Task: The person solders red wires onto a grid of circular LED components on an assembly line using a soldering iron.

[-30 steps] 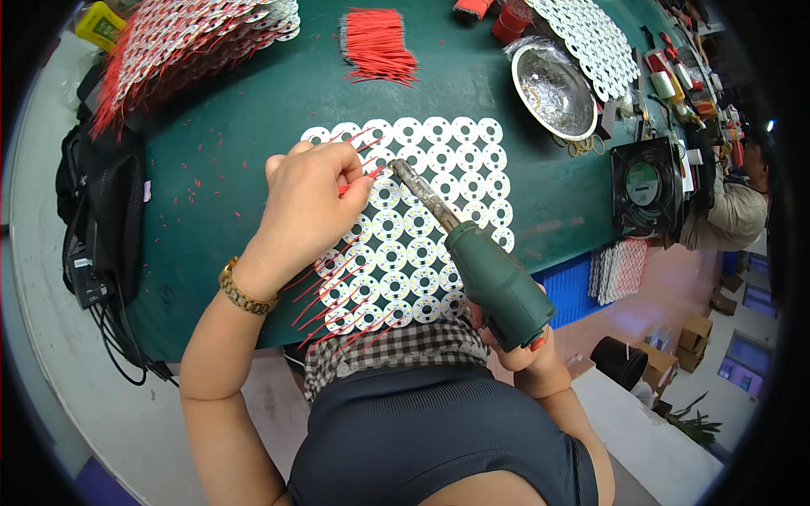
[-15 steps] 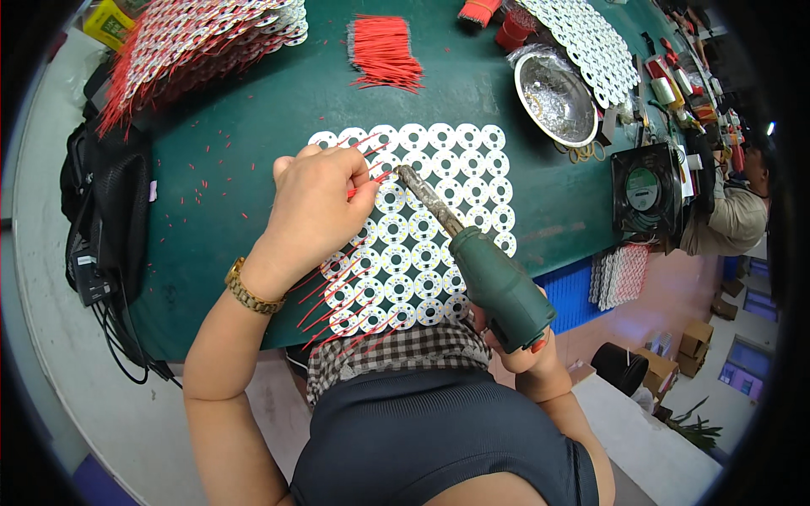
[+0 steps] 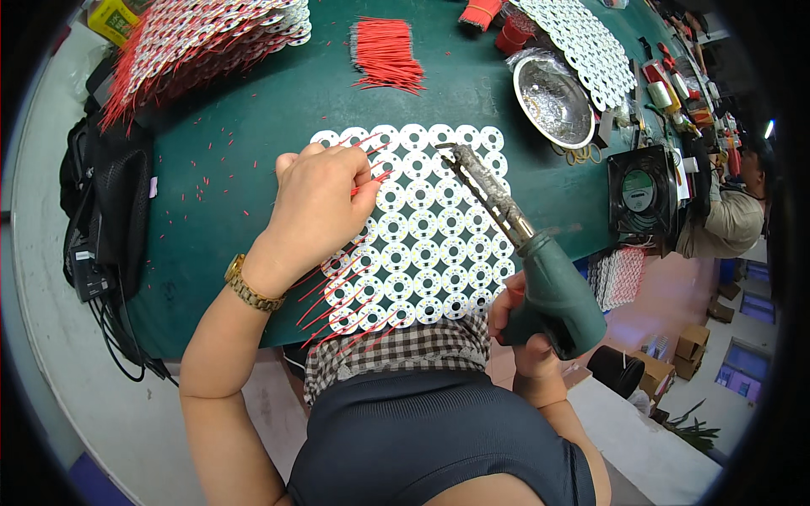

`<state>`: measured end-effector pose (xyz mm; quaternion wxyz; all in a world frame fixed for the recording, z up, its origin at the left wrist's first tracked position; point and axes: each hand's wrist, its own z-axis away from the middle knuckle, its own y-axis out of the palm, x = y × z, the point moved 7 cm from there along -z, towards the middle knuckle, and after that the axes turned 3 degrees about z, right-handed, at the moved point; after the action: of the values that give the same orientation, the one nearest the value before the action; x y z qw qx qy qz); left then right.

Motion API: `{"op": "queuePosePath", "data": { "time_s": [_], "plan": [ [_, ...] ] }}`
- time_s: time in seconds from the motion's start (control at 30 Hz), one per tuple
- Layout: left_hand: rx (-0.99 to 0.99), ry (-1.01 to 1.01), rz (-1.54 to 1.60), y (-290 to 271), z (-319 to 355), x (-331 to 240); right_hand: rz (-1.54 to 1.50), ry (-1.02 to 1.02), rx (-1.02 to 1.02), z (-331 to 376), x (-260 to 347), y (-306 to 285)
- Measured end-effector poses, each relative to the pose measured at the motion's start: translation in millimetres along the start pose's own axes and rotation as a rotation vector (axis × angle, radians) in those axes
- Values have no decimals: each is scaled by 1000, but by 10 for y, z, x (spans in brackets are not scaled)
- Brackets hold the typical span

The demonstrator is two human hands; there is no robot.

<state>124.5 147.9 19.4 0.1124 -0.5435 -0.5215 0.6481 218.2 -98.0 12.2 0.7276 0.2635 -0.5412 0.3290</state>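
L hand (image 3: 325, 198) is pinching a red wire (image 3: 383, 177), fingertips nearly together, over the upper L part of the white round-board sheet (image 3: 431, 228), which is lying on the green table (image 3: 472, 84). R hand (image 3: 534, 361) is gripping a green soldering gun (image 3: 553, 291). Metal bowl (image 3: 535, 122) is holding shiny, clear-looking stuff — can't tell exactly what. Vs. 0.5 s ago, gun tip (image 3: 445, 146) is sitting farther R — L hand's staying put.

A black bag (image 3: 118, 198) sits at the left edge of a green bench (image 3: 228, 93); toward the right, a metal bowl (image 3: 547, 131), rubber bands (image 3: 583, 155) and black fan (image 3: 639, 192). Beyond: cardboard boxes (image 3: 692, 341).
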Motion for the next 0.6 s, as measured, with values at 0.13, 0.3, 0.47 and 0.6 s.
{"op": "queuePosePath", "data": {
  "time_s": [0.13, 0.3, 0.47, 0.6],
  "plan": [
    [44, -17, -11, -121, 26, -10, -50, 51, 19, 52, -77, -28],
    [-103, -179, 178, -485, 20, 112, -92, 66, 101, 132, -270, 34],
    [-39, -161, 255, -176, 94, 9, -44, -42, 232, 120, -393, 91],
    [28, -111, 43, -1, 134, -78, -102, -24, 243, 156, -397, 136]
  ]
}}
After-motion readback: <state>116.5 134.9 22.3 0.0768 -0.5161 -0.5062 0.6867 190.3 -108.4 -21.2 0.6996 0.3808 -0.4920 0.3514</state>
